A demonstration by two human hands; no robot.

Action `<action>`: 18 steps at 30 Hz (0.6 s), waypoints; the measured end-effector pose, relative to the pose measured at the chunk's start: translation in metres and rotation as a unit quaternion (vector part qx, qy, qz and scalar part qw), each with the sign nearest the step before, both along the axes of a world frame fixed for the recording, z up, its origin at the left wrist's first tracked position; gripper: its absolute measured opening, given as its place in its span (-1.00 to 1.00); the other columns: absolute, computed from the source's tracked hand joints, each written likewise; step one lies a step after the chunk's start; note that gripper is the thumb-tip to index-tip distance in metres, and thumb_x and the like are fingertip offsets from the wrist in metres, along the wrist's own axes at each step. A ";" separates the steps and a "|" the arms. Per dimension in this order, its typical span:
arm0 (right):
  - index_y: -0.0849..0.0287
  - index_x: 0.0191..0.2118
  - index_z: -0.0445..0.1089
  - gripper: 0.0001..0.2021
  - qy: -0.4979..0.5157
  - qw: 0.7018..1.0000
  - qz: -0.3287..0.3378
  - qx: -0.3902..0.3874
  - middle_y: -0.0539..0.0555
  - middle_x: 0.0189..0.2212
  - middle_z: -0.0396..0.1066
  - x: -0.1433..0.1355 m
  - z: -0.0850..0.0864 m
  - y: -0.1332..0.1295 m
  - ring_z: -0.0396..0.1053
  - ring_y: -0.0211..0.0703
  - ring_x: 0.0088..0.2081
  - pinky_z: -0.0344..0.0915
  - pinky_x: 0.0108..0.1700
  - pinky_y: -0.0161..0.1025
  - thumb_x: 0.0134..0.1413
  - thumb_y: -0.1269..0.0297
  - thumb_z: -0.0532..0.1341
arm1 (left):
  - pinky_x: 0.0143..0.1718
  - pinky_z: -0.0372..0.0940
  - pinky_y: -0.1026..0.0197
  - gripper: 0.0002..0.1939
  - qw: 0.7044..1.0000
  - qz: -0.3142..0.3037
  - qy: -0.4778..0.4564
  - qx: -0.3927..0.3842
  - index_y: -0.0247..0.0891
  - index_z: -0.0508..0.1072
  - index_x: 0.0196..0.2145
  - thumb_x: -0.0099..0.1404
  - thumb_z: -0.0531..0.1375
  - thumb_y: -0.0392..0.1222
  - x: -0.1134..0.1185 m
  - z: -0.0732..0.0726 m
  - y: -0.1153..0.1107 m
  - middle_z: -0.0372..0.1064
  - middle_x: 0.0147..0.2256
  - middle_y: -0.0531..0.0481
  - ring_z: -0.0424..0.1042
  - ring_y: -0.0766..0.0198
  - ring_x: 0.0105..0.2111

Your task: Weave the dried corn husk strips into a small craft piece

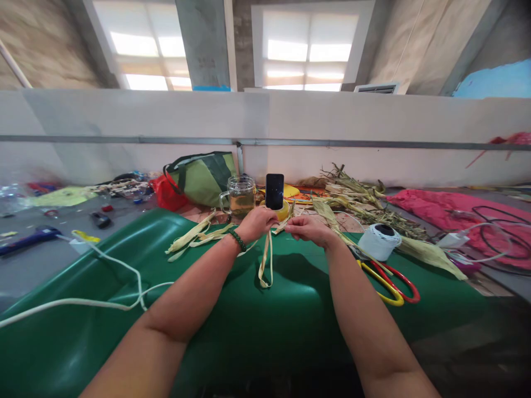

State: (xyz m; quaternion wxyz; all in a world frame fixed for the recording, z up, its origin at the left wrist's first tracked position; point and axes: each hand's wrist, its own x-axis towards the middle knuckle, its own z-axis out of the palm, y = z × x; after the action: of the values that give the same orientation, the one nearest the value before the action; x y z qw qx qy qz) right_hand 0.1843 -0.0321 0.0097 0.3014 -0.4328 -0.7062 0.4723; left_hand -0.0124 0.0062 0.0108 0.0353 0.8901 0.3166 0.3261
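1 looped husk strip (265, 252) hangs from left hand (258, 223); right hand (311, 230) beside.

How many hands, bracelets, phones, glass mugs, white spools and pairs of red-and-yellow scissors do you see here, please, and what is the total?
Hands: 2, left hand and right hand
Bracelet: 1
Phone: 1
Glass mug: 1
White spool: 1
Scissors: 1 pair
Total: 7
The pale strips overlap too much to count.
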 end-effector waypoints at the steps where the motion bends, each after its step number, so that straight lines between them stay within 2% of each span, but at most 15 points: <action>1: 0.22 -0.48 0.41 -0.60 0.006 1.000 -0.003 0.017 -0.11 -0.71 0.21 0.001 0.001 0.000 -0.04 -0.44 -0.67 -0.21 -0.62 -0.34 -0.21 -0.09 0.32 | -0.38 0.19 0.27 -0.84 1.000 -0.006 0.004 -0.005 -0.26 0.46 -0.60 0.10 0.20 -0.37 0.000 -0.002 0.001 0.35 -0.57 0.01 0.28 0.30 -0.51; 4: 0.21 -0.47 0.45 -0.61 0.023 0.997 -0.033 0.064 -0.08 -0.69 0.23 0.003 -0.002 0.004 -0.03 -0.41 -0.66 -0.19 -0.61 -0.33 -0.16 -0.09 0.27 | -0.40 0.19 0.28 -0.82 0.999 -0.029 0.006 -0.029 -0.25 0.42 -0.63 0.09 0.20 -0.38 0.002 -0.007 0.002 0.31 -0.60 0.03 0.26 0.32 -0.53; 9: 0.21 -0.52 0.42 -0.62 0.062 0.974 -0.177 0.130 -0.14 -0.77 0.03 0.006 -0.012 0.019 -0.07 -0.38 -0.65 -0.14 -0.56 -0.32 -0.16 -0.07 0.23 | -0.45 0.15 0.32 -0.86 0.990 -0.067 -0.026 -0.123 -0.29 0.44 -0.51 0.16 0.17 -0.22 0.005 -0.004 -0.002 0.35 -0.56 0.05 0.24 0.37 -0.54; 11: 0.20 -0.55 0.41 -0.65 0.042 0.967 -0.203 0.148 -0.12 -0.76 0.06 0.006 -0.014 0.023 -0.05 -0.36 -0.64 -0.11 -0.55 -0.31 -0.16 -0.04 0.22 | -0.47 0.14 0.32 -0.82 0.980 -0.078 -0.054 -0.173 -0.31 0.41 -0.49 0.19 0.14 -0.16 0.004 -0.001 -0.003 0.33 -0.56 0.06 0.22 0.38 -0.55; 15: 0.17 -0.61 0.33 -0.65 0.003 0.967 -0.189 0.169 -0.07 -0.70 0.19 0.003 -0.011 0.020 0.03 -0.34 -0.61 -0.05 -0.54 -0.30 -0.13 -0.04 0.22 | -0.49 0.13 0.33 -0.77 0.965 -0.090 -0.107 -0.220 -0.31 0.33 -0.52 0.18 0.14 -0.10 0.004 0.001 -0.001 0.28 -0.57 0.07 0.21 0.40 -0.55; 18: 0.16 -0.59 0.27 -0.59 0.048 0.976 -0.145 0.154 -0.10 -0.71 0.12 0.000 -0.007 0.013 -0.01 -0.36 -0.63 -0.07 -0.55 -0.31 -0.09 -0.12 0.20 | -0.51 0.10 0.34 -0.72 0.959 -0.099 -0.128 -0.234 -0.31 0.31 -0.52 0.19 0.13 -0.04 0.003 0.000 0.000 0.26 -0.58 0.09 0.18 0.42 -0.57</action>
State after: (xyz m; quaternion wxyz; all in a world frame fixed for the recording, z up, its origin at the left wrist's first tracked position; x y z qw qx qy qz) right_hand 0.1848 -0.0188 0.0025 0.4635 -0.4553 -0.6850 0.3296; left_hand -0.0091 0.0060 0.0111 0.3150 0.8349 0.2868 0.3486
